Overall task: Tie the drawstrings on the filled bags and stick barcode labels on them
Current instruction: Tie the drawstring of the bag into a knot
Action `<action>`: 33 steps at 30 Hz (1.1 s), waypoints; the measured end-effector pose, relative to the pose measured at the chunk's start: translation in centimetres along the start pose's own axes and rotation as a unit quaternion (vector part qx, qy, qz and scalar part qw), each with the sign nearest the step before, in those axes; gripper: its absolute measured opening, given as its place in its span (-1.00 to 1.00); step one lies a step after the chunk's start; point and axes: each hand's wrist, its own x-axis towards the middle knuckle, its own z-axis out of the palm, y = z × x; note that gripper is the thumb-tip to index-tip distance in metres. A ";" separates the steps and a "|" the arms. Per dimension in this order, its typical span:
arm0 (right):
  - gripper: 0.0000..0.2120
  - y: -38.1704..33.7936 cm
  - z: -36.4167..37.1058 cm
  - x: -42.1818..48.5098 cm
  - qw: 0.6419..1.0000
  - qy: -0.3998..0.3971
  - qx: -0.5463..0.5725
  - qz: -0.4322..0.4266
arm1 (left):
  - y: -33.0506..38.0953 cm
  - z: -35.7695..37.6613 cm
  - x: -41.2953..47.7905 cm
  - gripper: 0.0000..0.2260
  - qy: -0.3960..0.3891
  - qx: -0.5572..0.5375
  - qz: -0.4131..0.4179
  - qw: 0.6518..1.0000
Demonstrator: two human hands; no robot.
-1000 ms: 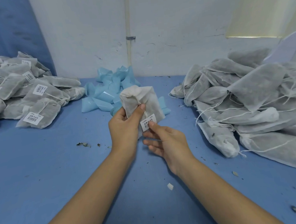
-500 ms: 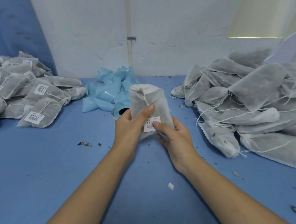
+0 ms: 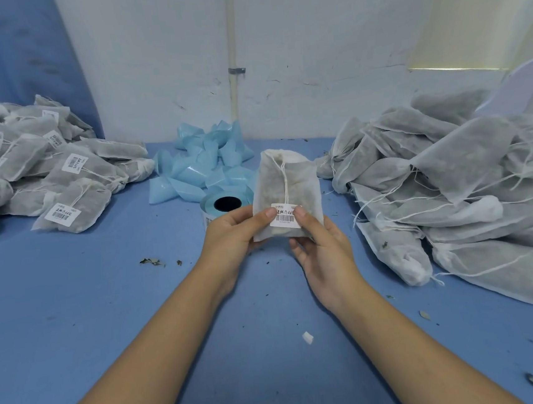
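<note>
- Two hands on one bag point(image 3: 273, 185), held up at centre just beyond my wrists, mouth up, long axis vertical.
- My left hand point(image 3: 229, 238) grips its left edge, thumb pressing the barcode label point(image 3: 285, 218).
- My right hand point(image 3: 325, 251) curls beneath it, thumb pinning the label's right end.
- Labelled pile point(image 3: 45, 184) lies left, so I reckon the left hand is nearer for the drop.

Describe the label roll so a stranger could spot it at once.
Start at the blue table, at the heap of crumpled light-blue paper near the white wall, between the labelled bag pile and the unlabelled pile. At that heap's near edge, just behind the left hand, sits the label roll. It is the only round thing there, with a dark hollow core.
</note>
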 end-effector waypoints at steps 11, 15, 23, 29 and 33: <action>-0.97 0.0 0.0 0.1 1.000 -0.004 -0.001 -0.005 | -0.1 0.1 -0.3 -0.82 -0.022 0.185 0.044 0.982; -0.98 0.0 -0.3 0.2 1.000 -0.009 0.000 0.014 | 1.5 0.4 0.2 -0.82 0.079 0.019 0.090 0.993; -0.87 0.1 -0.6 0.6 0.999 -0.001 0.012 0.037 | 2.7 -1.3 1.0 -0.60 0.064 -0.208 0.068 0.974; -0.87 0.2 -0.9 1.0 0.997 0.008 0.051 0.048 | 2.0 0.1 0.3 -0.80 0.018 -0.005 0.057 0.998; -0.84 0.3 -1.0 1.2 0.997 -0.027 0.068 0.039 | 1.1 2.6 -1.0 -0.78 -0.031 0.256 0.148 0.955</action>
